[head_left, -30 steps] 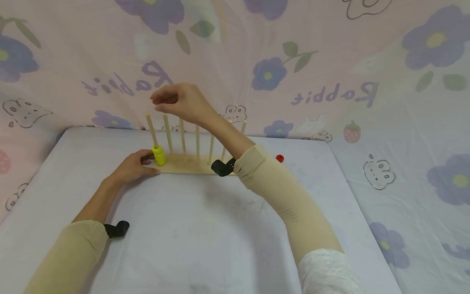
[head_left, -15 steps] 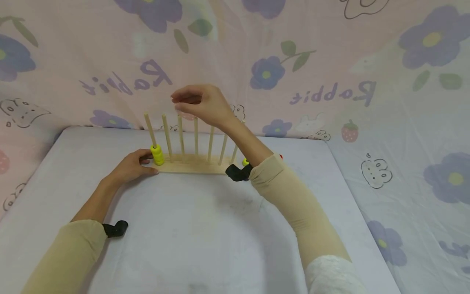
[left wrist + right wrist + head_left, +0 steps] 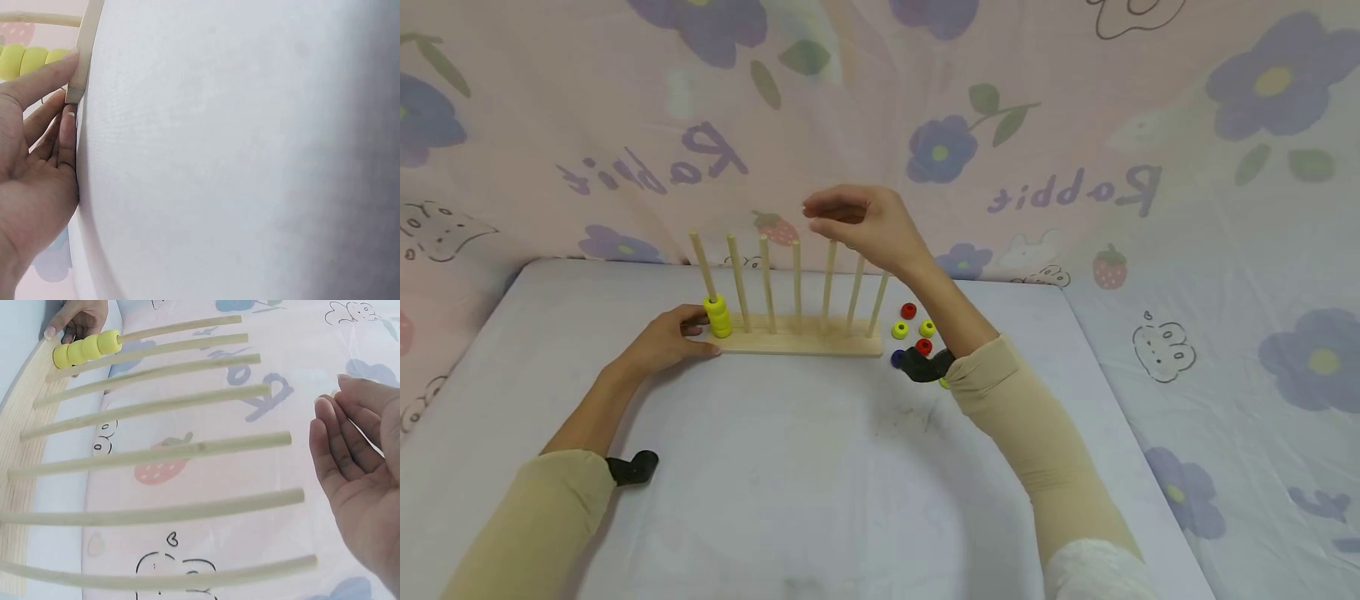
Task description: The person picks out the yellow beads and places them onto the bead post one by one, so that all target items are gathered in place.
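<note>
A wooden peg stand (image 3: 797, 342) with a row of upright dowels stands toward the back of the table. Several yellow beads (image 3: 717, 317) are stacked at the bottom of its leftmost peg; the right wrist view shows the yellow stack (image 3: 87, 350) too. My left hand (image 3: 662, 340) grips the left end of the base, thumb at the front edge and fingers round the end, as the left wrist view shows. My right hand (image 3: 872, 221) is raised over the right-hand pegs, its fingers loosely bent. Nothing shows between the right fingers (image 3: 350, 437), which are just beyond the peg tips.
To the right of the stand lie loose beads: a red bead (image 3: 908, 311), a yellow bead (image 3: 899, 330), a blue bead (image 3: 898, 359) and others, some partly behind the right wrist's black camera mount (image 3: 925, 367). A patterned cloth (image 3: 1037, 125) hangs behind the white table (image 3: 760, 467).
My right hand has moved right, from above the leftmost peg to above the right-hand pegs, uncovering the loose beads. The left hand stays at the base's end.
</note>
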Action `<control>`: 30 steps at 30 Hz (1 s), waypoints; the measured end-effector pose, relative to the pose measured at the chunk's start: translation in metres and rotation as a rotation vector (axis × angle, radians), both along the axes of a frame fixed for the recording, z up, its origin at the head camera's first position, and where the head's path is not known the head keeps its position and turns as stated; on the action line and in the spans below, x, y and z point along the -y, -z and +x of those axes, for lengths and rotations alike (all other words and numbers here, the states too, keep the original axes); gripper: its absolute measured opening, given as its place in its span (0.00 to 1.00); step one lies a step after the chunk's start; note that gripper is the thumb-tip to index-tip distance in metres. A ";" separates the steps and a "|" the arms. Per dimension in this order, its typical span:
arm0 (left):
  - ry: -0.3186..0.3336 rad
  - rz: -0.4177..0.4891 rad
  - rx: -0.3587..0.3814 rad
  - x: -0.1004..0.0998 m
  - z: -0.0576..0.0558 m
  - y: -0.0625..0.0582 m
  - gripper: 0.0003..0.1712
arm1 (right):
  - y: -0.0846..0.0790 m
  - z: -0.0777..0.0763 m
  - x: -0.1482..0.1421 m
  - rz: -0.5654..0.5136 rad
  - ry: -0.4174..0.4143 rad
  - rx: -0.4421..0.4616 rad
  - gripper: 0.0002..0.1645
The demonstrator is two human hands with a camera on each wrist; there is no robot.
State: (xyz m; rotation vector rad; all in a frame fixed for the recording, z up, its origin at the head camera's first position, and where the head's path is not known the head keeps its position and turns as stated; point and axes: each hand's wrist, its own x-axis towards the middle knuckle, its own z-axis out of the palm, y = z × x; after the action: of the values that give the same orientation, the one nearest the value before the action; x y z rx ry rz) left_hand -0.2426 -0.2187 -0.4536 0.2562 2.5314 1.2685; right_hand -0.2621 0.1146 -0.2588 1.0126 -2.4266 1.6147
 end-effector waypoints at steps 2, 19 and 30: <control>-0.001 0.001 0.001 0.001 0.000 0.000 0.50 | 0.001 0.002 -0.006 -0.008 0.005 -0.001 0.15; 0.007 0.010 0.004 -0.001 0.003 -0.003 0.50 | 0.018 0.026 -0.070 -0.048 0.102 0.005 0.14; 0.001 -0.003 -0.001 0.001 0.002 -0.005 0.48 | 0.043 0.038 -0.109 -0.029 0.167 0.052 0.16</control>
State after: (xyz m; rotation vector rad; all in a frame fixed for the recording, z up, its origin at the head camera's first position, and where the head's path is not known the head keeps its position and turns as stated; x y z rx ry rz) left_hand -0.2403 -0.2193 -0.4489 0.2577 2.5335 1.2649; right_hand -0.2245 0.2235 -0.3017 0.7503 -2.4383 1.6348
